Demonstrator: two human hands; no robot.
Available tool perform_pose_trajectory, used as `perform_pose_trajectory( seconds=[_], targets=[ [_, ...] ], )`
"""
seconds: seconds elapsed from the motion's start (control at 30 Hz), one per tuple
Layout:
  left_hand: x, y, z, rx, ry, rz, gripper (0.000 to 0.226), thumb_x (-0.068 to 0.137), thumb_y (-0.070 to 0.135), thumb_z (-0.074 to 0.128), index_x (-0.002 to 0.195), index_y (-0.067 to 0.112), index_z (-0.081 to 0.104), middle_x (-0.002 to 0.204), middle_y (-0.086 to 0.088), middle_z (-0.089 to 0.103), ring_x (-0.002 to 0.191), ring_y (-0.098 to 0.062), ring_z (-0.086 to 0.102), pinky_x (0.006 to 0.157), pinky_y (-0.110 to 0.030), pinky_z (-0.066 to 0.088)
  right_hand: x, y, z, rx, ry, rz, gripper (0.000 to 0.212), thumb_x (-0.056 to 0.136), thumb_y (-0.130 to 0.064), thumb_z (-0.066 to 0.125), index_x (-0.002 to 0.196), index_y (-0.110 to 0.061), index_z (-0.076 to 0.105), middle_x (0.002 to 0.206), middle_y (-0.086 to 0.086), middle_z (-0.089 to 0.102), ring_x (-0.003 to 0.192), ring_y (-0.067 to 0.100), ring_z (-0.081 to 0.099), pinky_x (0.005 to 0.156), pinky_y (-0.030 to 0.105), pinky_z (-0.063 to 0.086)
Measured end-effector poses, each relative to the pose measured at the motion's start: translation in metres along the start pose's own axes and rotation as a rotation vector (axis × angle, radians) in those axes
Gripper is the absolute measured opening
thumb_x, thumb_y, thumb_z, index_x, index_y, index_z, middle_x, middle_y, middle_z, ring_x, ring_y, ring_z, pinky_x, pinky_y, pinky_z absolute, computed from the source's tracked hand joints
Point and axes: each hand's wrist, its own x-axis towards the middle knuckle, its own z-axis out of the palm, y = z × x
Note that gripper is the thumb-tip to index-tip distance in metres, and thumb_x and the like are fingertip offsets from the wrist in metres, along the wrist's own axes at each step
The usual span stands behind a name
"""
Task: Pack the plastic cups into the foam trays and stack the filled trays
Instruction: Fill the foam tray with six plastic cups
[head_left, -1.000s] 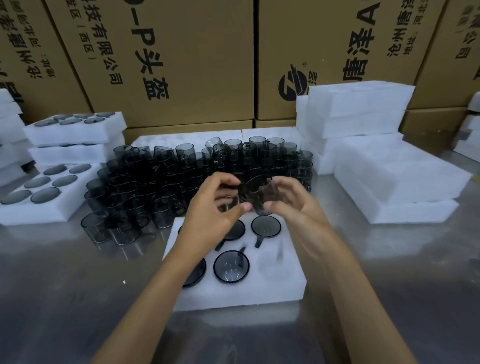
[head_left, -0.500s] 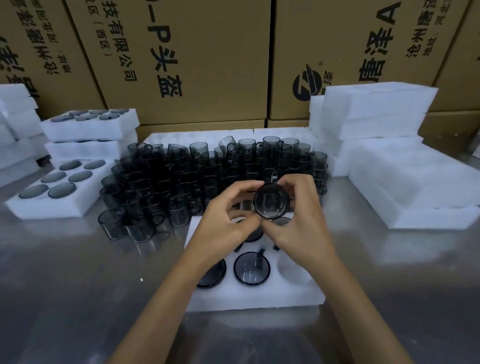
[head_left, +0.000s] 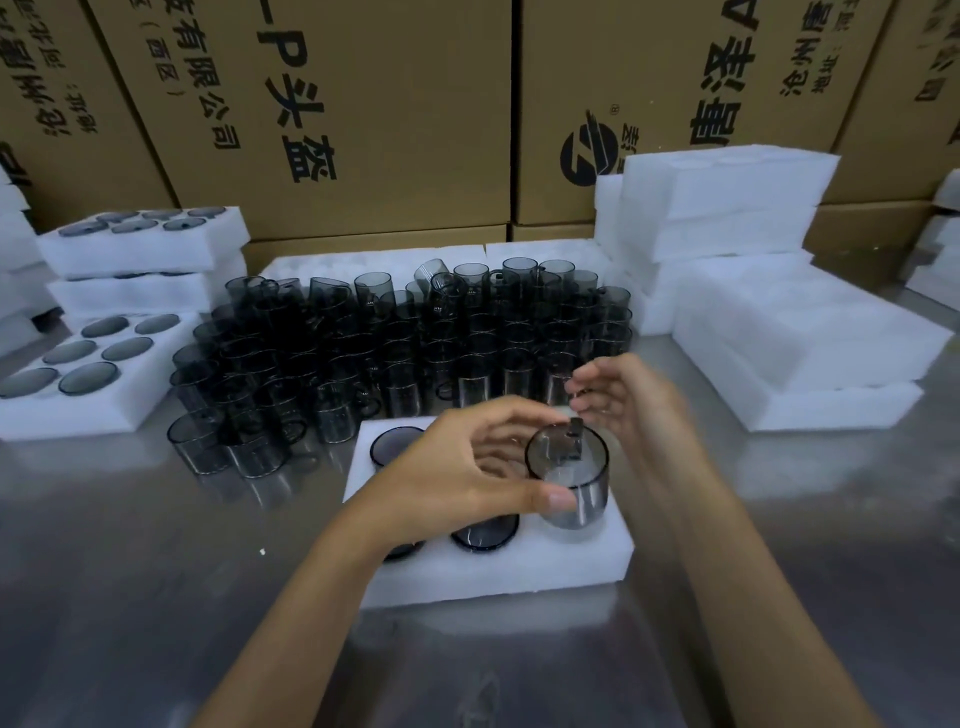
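Note:
A white foam tray lies in front of me with smoky grey plastic cups sunk in its holes, one at the back left and one at the front middle. My left hand pinches a grey cup between thumb and fingers, upright over the tray's front right hole. My right hand hovers just behind that cup, fingers loosely spread and holding nothing. A crowd of loose grey cups stands behind the tray.
Filled foam trays are stacked at the left, with one more filled tray in front of them. Stacks of foam trays sit at the right. Cardboard boxes wall off the back. The table top is shiny metal.
Both hands held the cup up between them; now the left hand alone has lowered it over the tray's front right hole, and the right hand has let go and drawn back.

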Motion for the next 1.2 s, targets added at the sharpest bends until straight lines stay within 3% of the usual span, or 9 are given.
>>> perform_pose_trajectory(
  seconds=[0.13,0.27,0.4,0.5,0.57,0.73,0.97,1.07,1.2],
  targets=[
    [0.001,-0.002,0.007,0.151,-0.035,0.003,0.051,0.074,0.031,0.087,0.118,0.041,0.063,0.118,0.03,0.064,0.116,0.011,0.055,0.101,-0.018,0.043,0.004,0.011,-0.004,0.012,0.043,0.06,0.025,0.093,-0.027,0.056,0.081,-0.011,0.07,0.079,0.006,0.074,0.067,0.013,0.066,0.072,0.029,0.05],
    [0.001,-0.006,0.006,0.185,-0.04,0.004,0.048,0.074,0.035,0.086,0.116,0.041,0.064,0.118,0.031,0.063,0.115,0.015,0.053,0.092,-0.001,0.037,0.004,0.008,-0.006,-0.038,0.023,0.075,0.025,0.094,-0.029,0.056,0.084,-0.012,0.07,0.081,0.004,0.075,0.069,0.012,0.065,0.07,0.028,0.05],
    [0.002,-0.008,0.007,0.255,-0.041,0.0,0.047,0.076,0.046,0.082,0.119,0.047,0.062,0.119,0.036,0.06,0.115,0.018,0.051,0.091,0.002,0.033,-0.005,0.001,-0.012,-0.304,-0.093,0.049,0.018,0.09,-0.035,0.065,0.094,-0.022,0.076,0.102,-0.005,0.075,0.1,0.011,0.066,0.083,0.026,0.051],
    [0.001,-0.009,0.004,0.287,-0.035,0.0,0.045,0.077,0.049,0.079,0.12,0.049,0.063,0.124,0.034,0.059,0.121,0.014,0.048,0.1,-0.006,0.036,-0.014,-0.008,-0.03,-0.61,-0.447,0.134,0.054,0.078,-0.06,0.07,0.128,-0.041,0.061,0.135,-0.016,0.059,0.128,0.002,0.052,0.105,0.028,0.044],
    [0.001,-0.01,0.003,0.286,-0.034,-0.012,0.048,0.076,0.049,0.079,0.122,0.045,0.064,0.129,0.033,0.056,0.128,0.011,0.043,0.109,-0.016,0.034,-0.017,-0.012,-0.039,-0.618,-0.589,0.209,0.079,0.071,-0.062,0.068,0.144,-0.042,0.044,0.148,-0.019,0.045,0.137,0.0,0.042,0.109,0.027,0.041],
    [0.003,-0.013,0.0,0.268,-0.035,-0.024,0.055,0.081,0.059,0.06,0.133,0.042,0.055,0.139,0.032,0.049,0.132,0.016,0.036,0.109,-0.012,0.03,-0.021,-0.007,-0.051,-0.496,-0.685,0.201,0.08,0.078,-0.041,0.067,0.151,-0.036,0.034,0.148,-0.026,0.042,0.13,-0.016,0.043,0.099,0.013,0.045],
    [0.006,-0.024,0.002,0.344,0.013,-0.179,0.078,0.074,0.069,0.065,0.142,0.06,0.029,0.162,0.022,0.016,0.148,0.005,-0.003,0.124,-0.039,0.013,-0.02,-0.001,-0.05,-0.447,-0.692,0.197,0.091,0.076,-0.024,0.074,0.154,-0.031,0.029,0.149,-0.017,0.047,0.136,-0.004,0.044,0.104,0.017,0.043],
    [0.008,-0.031,0.006,0.487,-0.015,-0.151,0.079,0.084,0.061,0.065,0.149,0.053,0.021,0.164,0.018,0.007,0.137,0.016,-0.012,0.123,-0.031,-0.003,-0.019,0.004,-0.05,-0.422,-0.69,0.212,0.1,0.074,-0.015,0.075,0.156,-0.033,0.022,0.152,-0.017,0.042,0.138,-0.004,0.042,0.104,0.017,0.043],
    [0.012,-0.033,0.007,0.54,-0.037,-0.148,0.078,0.088,0.059,0.061,0.152,0.048,0.017,0.165,0.017,0.003,0.142,0.009,-0.013,0.119,-0.026,-0.012,-0.016,0.003,-0.048,-0.418,-0.691,0.238,0.108,0.073,-0.011,0.073,0.159,-0.032,0.012,0.158,-0.011,0.033,0.141,-0.001,0.037,0.107,0.016,0.041]
  ],
)
